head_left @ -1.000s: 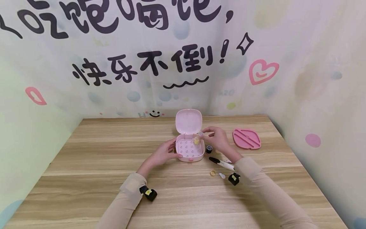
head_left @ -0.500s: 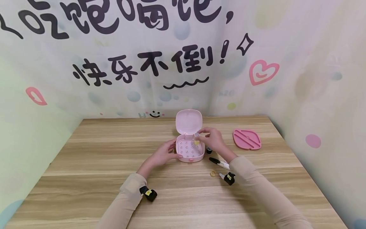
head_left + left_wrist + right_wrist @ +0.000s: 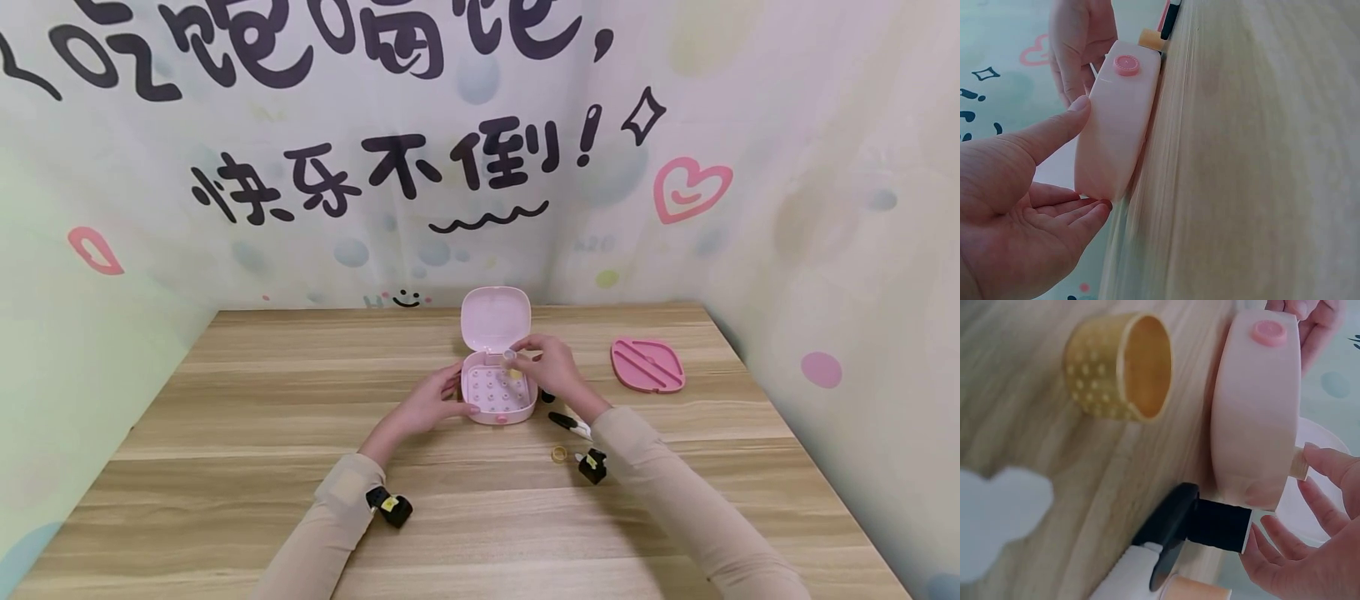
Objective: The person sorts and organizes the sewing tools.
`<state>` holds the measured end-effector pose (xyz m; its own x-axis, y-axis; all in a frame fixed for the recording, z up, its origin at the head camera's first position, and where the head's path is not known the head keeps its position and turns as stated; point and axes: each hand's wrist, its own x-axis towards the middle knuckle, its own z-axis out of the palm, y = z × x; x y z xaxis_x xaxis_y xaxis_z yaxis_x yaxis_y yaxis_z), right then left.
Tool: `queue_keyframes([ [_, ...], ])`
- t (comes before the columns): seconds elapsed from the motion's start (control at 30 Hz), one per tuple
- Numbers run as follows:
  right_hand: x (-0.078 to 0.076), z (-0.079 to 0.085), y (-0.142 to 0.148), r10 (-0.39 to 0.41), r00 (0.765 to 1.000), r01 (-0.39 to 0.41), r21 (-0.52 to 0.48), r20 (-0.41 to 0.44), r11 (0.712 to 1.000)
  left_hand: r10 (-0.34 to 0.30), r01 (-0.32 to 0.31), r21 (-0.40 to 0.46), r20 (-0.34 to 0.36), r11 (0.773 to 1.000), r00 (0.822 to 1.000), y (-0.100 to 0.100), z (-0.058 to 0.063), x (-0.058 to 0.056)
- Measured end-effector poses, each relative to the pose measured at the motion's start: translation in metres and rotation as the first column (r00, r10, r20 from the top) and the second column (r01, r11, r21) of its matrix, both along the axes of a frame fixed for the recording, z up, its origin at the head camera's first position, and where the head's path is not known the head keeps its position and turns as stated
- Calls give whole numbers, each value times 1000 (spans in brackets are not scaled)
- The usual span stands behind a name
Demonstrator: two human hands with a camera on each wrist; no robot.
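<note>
A pale pink sewing box (image 3: 501,418) stands with its lid (image 3: 495,318) raised; rows of small pegs cover its inside. My left hand (image 3: 423,406) holds the box by its left side, thumb at the front rim (image 3: 1079,103) and fingertips against the end. Over the back right of the box, my right hand (image 3: 555,368) pinches a small pale thread spool (image 3: 1299,464) between thumb and index finger. A yellow spool (image 3: 516,373) stands inside, partly behind the right fingers. Just outside the right wall is a black thread spool (image 3: 1219,524), near my right hand's lower fingers.
Right of the box lie black-and-white thread snips (image 3: 570,425), a gold thimble (image 3: 558,454) and a white needle threader (image 3: 1004,519), mostly covered in the head view. A peach spool (image 3: 1194,589) sits beside the snips. Farther right is a pink slotted tray (image 3: 647,364).
My right hand has carried the pale spool leftward, from the box's right rim to above its inside. The left hand and the box have stayed in place.
</note>
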<state>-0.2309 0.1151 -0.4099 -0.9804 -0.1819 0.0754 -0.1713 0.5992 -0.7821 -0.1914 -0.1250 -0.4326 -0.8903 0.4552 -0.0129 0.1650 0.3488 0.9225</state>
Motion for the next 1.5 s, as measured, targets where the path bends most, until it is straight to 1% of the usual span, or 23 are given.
queue_keyframes([
  [0.27,-3,-1,-5,-8,1000,8,5,18,1000,-8,8,2,-16,1000,1000,0,0,-1],
  [0.57,-3,0,-9,-39,998,40,-12,45,999,-3,3,-3,-27,1000,1000,0,1,-2],
  [0.77,-3,-4,-10,-34,999,35,-8,36,999,-6,6,6,-18,1000,1000,-1,2,-1],
  [1.0,-3,-9,-11,-43,998,43,3,40,999,-18,18,4,-25,1000,1000,0,3,-1],
  [1.07,-3,-10,-11,-41,999,40,10,28,999,-17,17,6,-19,1000,1000,-1,3,-1],
  [1.27,-5,-16,-11,-31,1000,31,41,-2,999,-18,18,8,-31,1000,999,-1,2,0],
  [1.5,-3,-19,-14,-63,998,63,60,-3,996,-16,16,3,-32,1000,999,-1,0,1],
])
